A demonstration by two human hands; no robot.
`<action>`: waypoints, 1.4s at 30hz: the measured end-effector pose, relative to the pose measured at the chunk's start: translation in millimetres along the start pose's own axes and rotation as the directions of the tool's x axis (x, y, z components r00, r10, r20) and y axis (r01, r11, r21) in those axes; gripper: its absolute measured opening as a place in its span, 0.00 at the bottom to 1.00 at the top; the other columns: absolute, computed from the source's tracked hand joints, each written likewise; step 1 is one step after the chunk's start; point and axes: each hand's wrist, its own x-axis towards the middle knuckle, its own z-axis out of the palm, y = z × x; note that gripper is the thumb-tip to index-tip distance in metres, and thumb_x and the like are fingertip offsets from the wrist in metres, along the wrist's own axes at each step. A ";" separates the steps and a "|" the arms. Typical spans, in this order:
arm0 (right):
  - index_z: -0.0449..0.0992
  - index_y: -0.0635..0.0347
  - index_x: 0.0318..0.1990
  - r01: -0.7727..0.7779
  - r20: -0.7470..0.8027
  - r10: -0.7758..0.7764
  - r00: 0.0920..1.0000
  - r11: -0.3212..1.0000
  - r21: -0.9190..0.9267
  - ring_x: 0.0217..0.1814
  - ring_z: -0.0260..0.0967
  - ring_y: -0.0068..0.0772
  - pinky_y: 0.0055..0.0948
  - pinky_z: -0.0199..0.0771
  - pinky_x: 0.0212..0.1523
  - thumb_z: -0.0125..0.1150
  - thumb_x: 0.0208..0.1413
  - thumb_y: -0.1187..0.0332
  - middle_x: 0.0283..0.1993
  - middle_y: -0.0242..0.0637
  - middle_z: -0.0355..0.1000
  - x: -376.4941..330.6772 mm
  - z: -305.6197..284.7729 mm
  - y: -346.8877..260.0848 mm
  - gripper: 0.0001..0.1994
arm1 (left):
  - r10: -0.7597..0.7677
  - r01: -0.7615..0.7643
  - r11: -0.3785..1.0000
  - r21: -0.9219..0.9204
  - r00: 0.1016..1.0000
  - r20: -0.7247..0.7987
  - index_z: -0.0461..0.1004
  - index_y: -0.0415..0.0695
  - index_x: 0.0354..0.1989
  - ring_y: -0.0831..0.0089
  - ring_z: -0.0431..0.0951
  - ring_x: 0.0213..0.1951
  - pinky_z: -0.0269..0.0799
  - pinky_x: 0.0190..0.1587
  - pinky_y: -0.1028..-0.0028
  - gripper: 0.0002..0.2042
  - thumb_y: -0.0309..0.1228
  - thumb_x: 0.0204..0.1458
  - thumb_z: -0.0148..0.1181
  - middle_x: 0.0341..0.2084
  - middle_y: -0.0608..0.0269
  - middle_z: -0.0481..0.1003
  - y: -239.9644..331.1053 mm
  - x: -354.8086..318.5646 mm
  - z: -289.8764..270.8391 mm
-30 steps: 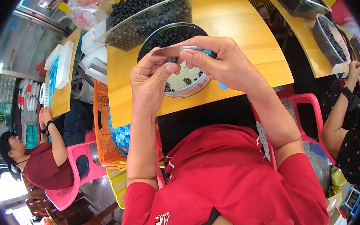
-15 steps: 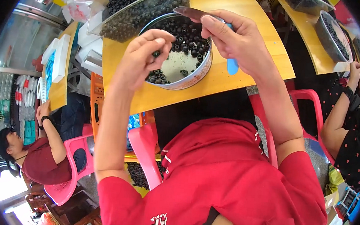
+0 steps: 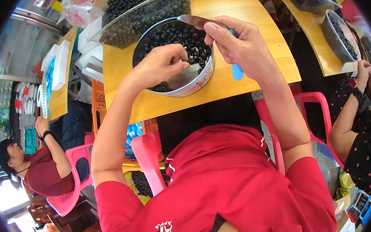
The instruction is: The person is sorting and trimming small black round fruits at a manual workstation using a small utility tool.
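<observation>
My right hand (image 3: pixel 239 41) grips a small knife (image 3: pixel 191 20) with a blue handle, its blade pointing left over the far rim of a round metal tin (image 3: pixel 201 80). The palm and fingers hide the middle of the handle. Inside the tin lie many small black round parts (image 3: pixel 170 34), some with a hole, and a bare pale patch of its bottom shows. My left hand (image 3: pixel 161 66) is over the tin's near left side with fingers curled toward the thumb. Whatever they may hold is hidden.
A clear bin (image 3: pixel 143 19) heaped with black parts stands behind the tin on the wooden table (image 3: pixel 253 32). Crumpled plastic bags (image 3: pixel 78 9) and white boxes (image 3: pixel 59 64) are at left. People sit on both sides; a grey basin (image 3: pixel 337 40) stands on the right-hand table.
My left hand has moved right and lower over the tin; the small black part seen in its fingers before no longer shows. My right hand still holds the knife, nearly unmoved.
</observation>
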 end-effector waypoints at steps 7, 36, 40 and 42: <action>0.78 0.63 0.44 0.001 -0.009 -0.002 1.000 0.990 -0.143 0.20 0.55 0.07 0.12 0.52 0.18 0.64 0.55 0.61 0.26 0.24 0.71 3.1 16.2 2.4 0.16 | -0.063 -0.105 0.898 -0.428 0.931 -0.360 0.72 0.40 0.34 0.87 0.62 0.26 0.58 0.28 0.83 0.07 0.27 0.51 0.63 0.23 0.75 0.68 26.9 -22.7 2.7; 0.76 0.64 0.47 0.062 -0.018 -0.063 0.998 0.997 -0.054 0.19 0.54 0.07 0.13 0.51 0.17 0.62 0.57 0.62 0.24 0.21 0.67 2.7 40.5 -4.3 0.16 | -0.251 -0.452 0.222 -0.864 0.830 -0.499 0.73 0.38 0.46 0.87 0.59 0.23 0.54 0.24 0.85 0.12 0.25 0.55 0.60 0.29 0.72 0.70 31.8 -25.5 36.6; 0.77 0.62 0.47 0.014 0.004 -0.014 1.000 1.000 -0.011 0.19 0.53 0.06 0.12 0.50 0.17 0.64 0.56 0.63 0.22 0.19 0.65 3.5 41.6 -4.9 0.15 | -0.208 -0.471 0.200 -0.859 0.836 -0.507 0.72 0.38 0.46 0.88 0.59 0.23 0.53 0.24 0.85 0.12 0.25 0.54 0.60 0.31 0.72 0.71 26.9 -25.6 36.3; 0.77 0.62 0.47 -0.025 0.041 0.023 0.999 0.999 0.040 0.19 0.53 0.06 0.12 0.49 0.17 0.64 0.56 0.63 0.22 0.19 0.64 4.4 41.5 -5.2 0.15 | -0.195 -0.471 0.272 -0.839 0.827 -0.527 0.72 0.39 0.45 0.87 0.63 0.26 0.58 0.27 0.85 0.11 0.25 0.54 0.60 0.31 0.72 0.71 24.9 -25.6 37.0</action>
